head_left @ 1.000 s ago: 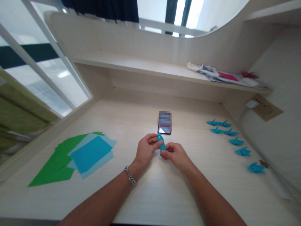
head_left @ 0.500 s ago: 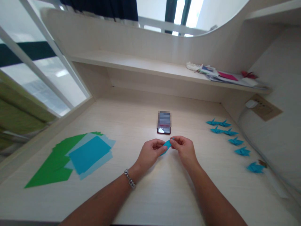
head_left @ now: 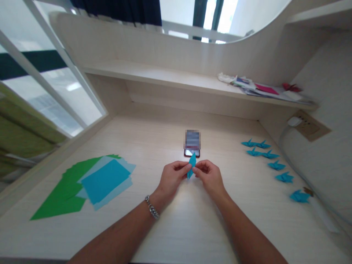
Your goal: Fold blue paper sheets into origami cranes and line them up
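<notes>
A narrow folded piece of blue paper [head_left: 193,160] stands between my hands at the middle of the desk, its pointed tip facing away from me and its split lower end toward me. My left hand [head_left: 175,174], with a chain bracelet on the wrist, pinches its left edge between thumb and fingers. From the other side my right hand [head_left: 210,176] is closed on the right edge, thumb against the paper. Just beyond the tip lies a phone [head_left: 192,143], its screen partly blurred.
Blue sheets [head_left: 106,180] overlap green sheets [head_left: 59,196] on the left of the desk [head_left: 154,128]. Several folded blue paper cranes [head_left: 276,165] line the right side, near a cable [head_left: 293,165] and a wall socket [head_left: 308,124]. Papers [head_left: 264,89] lie on the shelf above.
The folded paper has turned from a slant to nearly upright, tip pointing away. My right hand has shifted slightly left and down along its edge; my left hand has moved a little left.
</notes>
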Action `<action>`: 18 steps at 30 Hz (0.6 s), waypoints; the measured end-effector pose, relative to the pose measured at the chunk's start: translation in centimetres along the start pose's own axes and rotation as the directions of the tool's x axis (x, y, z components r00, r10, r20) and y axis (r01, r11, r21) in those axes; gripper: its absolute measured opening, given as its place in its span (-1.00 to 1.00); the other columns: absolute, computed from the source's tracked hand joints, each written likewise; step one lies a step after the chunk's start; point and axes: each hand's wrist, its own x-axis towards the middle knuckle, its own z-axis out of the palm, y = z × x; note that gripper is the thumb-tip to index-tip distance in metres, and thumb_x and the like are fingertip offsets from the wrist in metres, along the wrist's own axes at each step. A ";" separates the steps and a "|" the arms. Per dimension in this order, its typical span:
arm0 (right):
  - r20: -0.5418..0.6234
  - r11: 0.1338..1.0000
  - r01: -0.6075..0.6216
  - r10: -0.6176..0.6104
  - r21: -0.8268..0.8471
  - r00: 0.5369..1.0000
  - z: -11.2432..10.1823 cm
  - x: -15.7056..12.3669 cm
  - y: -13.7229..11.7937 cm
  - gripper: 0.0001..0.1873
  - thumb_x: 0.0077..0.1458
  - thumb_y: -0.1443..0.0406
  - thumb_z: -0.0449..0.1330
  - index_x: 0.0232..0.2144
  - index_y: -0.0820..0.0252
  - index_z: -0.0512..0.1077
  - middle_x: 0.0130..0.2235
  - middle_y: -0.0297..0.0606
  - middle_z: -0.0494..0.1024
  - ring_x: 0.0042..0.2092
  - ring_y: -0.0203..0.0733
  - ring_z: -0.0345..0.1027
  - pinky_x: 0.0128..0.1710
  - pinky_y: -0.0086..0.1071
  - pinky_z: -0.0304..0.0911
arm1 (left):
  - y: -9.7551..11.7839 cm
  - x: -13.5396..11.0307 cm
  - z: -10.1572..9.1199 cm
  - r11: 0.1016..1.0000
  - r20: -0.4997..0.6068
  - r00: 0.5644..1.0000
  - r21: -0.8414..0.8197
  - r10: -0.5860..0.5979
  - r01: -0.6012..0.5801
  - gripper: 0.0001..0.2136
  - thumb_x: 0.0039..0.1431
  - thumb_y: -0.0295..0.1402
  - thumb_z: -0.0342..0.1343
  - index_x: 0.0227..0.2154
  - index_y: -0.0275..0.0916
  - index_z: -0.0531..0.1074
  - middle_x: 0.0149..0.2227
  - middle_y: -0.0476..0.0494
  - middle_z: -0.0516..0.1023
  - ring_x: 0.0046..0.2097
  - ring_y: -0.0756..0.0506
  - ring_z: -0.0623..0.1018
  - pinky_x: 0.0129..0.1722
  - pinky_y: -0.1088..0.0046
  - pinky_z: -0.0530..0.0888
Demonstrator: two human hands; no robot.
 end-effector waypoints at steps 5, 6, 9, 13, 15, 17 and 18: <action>-0.019 0.997 -0.023 0.025 0.067 1.000 0.1 -0.1 -0.1 -0.78 -0.19 0.25 0.36 -0.44 0.23 0.47 -0.44 -0.28 0.54 -0.40 -0.24 0.40 -0.35 -0.36 0.31 | 0.2 -0.1 -0.1 0.999 0.022 0.999 -0.004 0.032 -0.032 -0.70 -0.18 -0.41 0.37 -0.32 -0.33 0.50 -0.42 -0.13 0.60 -0.36 -0.07 0.57 -0.31 0.41 0.51; -0.022 0.995 -0.032 0.034 0.092 0.999 0.1 -0.1 -0.2 -0.77 -0.20 0.26 0.37 -0.44 0.23 0.47 -0.44 -0.29 0.55 -0.40 -0.24 0.40 -0.36 -0.37 0.31 | 0.2 -0.1 -0.2 0.999 0.016 0.998 0.006 0.053 -0.053 -0.69 -0.19 -0.42 0.37 -0.32 -0.32 0.49 -0.43 -0.11 0.60 -0.37 -0.07 0.57 -0.31 0.42 0.51; -0.024 0.989 -0.049 0.053 0.138 0.998 0.1 0.0 -0.2 -0.74 -0.23 0.25 0.38 -0.43 0.23 0.47 -0.45 -0.30 0.55 -0.41 -0.25 0.41 -0.39 -0.39 0.32 | 0.3 -0.2 -0.2 0.991 0.017 0.993 0.062 0.119 -0.119 -0.73 -0.18 -0.44 0.37 -0.36 -0.32 0.46 -0.42 -0.11 0.61 -0.36 -0.06 0.58 -0.33 0.44 0.52; -0.028 0.982 -0.081 0.087 0.171 0.996 0.2 0.0 -0.6 -0.70 -0.28 0.25 0.40 -0.43 0.24 0.47 -0.45 -0.29 0.56 -0.41 -0.25 0.42 -0.41 -0.40 0.31 | 0.3 -0.1 -0.2 0.987 0.052 0.990 0.095 0.128 -0.133 -0.74 -0.14 -0.43 0.35 -0.34 -0.34 0.48 -0.35 -0.16 0.62 -0.32 -0.08 0.58 -0.29 0.42 0.53; -0.013 0.978 -0.104 0.109 0.182 0.994 0.1 -0.1 -0.8 -0.69 -0.29 0.24 0.41 -0.43 0.24 0.48 -0.45 -0.29 0.57 -0.41 -0.25 0.42 -0.42 -0.41 0.31 | 0.3 0.0 -0.3 0.986 0.059 0.991 0.102 0.124 -0.130 -0.75 -0.14 -0.44 0.34 -0.34 -0.35 0.49 -0.35 -0.16 0.61 -0.32 -0.08 0.58 -0.28 0.42 0.53; 0.012 0.975 -0.123 0.123 0.183 0.992 0.0 -0.1 -1.0 -0.69 -0.28 0.23 0.40 -0.42 0.24 0.49 -0.43 -0.27 0.58 -0.41 -0.25 0.42 -0.42 -0.41 0.31 | 0.3 0.1 -0.3 0.986 0.070 0.990 0.111 0.121 -0.128 -0.78 -0.12 -0.44 0.32 -0.35 -0.36 0.50 -0.36 -0.16 0.61 -0.33 -0.07 0.57 -0.27 0.42 0.53; 0.025 0.975 -0.131 0.129 0.180 0.991 -0.1 -0.1 -1.1 -0.69 -0.26 0.23 0.40 -0.41 0.24 0.49 -0.42 -0.26 0.58 -0.40 -0.25 0.42 -0.42 -0.41 0.31 | 0.2 0.1 -0.3 0.985 0.076 0.990 0.115 0.119 -0.127 -0.80 -0.11 -0.44 0.31 -0.36 -0.36 0.51 -0.37 -0.16 0.61 -0.34 -0.06 0.57 -0.27 0.42 0.52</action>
